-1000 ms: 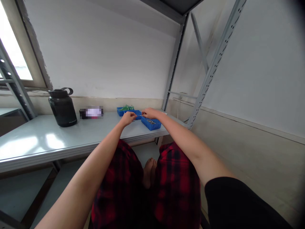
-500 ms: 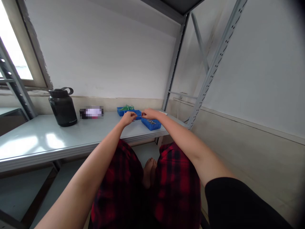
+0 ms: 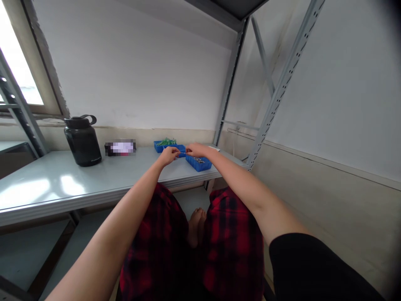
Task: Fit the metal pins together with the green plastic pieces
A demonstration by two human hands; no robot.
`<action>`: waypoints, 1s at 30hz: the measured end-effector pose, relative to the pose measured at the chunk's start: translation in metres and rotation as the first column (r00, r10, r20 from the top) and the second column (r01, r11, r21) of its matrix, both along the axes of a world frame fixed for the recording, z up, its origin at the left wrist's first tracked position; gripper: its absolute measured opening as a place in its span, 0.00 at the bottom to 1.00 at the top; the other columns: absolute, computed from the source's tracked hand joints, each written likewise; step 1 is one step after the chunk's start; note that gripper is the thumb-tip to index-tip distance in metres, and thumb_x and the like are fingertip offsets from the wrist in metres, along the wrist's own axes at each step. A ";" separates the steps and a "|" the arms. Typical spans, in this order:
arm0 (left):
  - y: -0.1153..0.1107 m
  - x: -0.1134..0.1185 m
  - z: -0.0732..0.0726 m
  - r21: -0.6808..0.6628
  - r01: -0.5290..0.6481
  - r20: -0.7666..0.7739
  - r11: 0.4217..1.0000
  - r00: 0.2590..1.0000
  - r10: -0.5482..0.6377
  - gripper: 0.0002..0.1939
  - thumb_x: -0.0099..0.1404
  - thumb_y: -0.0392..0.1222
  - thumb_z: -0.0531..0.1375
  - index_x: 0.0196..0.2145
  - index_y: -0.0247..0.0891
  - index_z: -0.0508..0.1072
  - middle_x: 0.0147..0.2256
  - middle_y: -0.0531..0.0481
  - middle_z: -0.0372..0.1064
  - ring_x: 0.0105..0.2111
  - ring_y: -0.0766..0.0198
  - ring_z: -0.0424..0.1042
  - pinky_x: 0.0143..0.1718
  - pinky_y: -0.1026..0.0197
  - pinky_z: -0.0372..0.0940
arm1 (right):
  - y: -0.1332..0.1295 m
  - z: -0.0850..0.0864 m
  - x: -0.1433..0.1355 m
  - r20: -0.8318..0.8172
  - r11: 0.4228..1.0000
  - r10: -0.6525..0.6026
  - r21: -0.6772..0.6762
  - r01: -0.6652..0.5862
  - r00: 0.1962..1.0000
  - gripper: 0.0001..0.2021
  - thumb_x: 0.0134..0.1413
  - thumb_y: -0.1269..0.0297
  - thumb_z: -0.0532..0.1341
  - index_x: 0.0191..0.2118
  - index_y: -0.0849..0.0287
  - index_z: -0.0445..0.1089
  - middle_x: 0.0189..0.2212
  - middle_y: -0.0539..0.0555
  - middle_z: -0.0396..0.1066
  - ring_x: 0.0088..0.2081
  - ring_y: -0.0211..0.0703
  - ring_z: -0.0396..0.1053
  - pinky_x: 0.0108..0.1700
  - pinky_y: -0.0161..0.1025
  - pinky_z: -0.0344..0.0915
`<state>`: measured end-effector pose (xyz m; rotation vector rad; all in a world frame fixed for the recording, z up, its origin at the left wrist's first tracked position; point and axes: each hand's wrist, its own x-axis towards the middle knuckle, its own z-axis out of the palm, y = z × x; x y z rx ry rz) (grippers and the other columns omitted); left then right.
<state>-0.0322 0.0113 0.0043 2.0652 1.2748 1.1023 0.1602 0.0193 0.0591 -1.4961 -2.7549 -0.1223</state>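
My left hand and my right hand face each other just above the shelf, both with fingers pinched. A thin, pale, rod-like piece spans the small gap between the fingertips. Its kind is too small to make out. Beneath my right hand stands a blue bin with small dark and metallic parts in it. Behind my hands a second blue bin is partly covered by my fingers. Further back left, another blue bin holds green, stringy pieces.
On the grey shelf a dark water bottle stands at the left, with a blurred-out object beside it. A white wall closes off the back. Metal rack posts rise at the right, and my knees are below the shelf's front edge.
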 end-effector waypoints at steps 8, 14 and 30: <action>0.003 0.000 -0.003 0.013 0.004 -0.003 1.000 1.000 -0.004 0.09 0.63 0.41 0.60 0.29 0.35 0.77 0.26 0.48 0.74 0.27 0.63 0.70 0.30 0.63 0.64 | 0.002 -0.001 0.002 -0.017 1.000 0.000 0.009 0.001 1.000 0.09 0.62 0.63 0.59 0.41 0.58 0.75 0.32 0.54 0.75 0.30 0.40 0.68 0.32 0.34 0.58; 0.007 -0.001 -0.005 0.006 0.011 -0.016 1.000 1.000 -0.011 0.10 0.63 0.42 0.60 0.30 0.34 0.78 0.27 0.47 0.74 0.26 0.63 0.70 0.29 0.63 0.63 | 0.005 -0.002 0.002 -0.002 1.000 0.015 0.015 -0.015 1.000 0.09 0.62 0.64 0.58 0.41 0.58 0.75 0.35 0.55 0.76 0.32 0.41 0.68 0.31 0.34 0.57; 0.008 -0.001 -0.007 0.008 0.015 -0.028 1.000 0.999 -0.015 0.10 0.63 0.43 0.60 0.30 0.35 0.77 0.28 0.47 0.74 0.26 0.63 0.71 0.28 0.63 0.62 | 0.004 -0.003 0.002 0.003 1.000 0.017 0.011 -0.017 1.000 0.10 0.63 0.63 0.57 0.41 0.58 0.76 0.34 0.55 0.76 0.32 0.41 0.68 0.32 0.35 0.57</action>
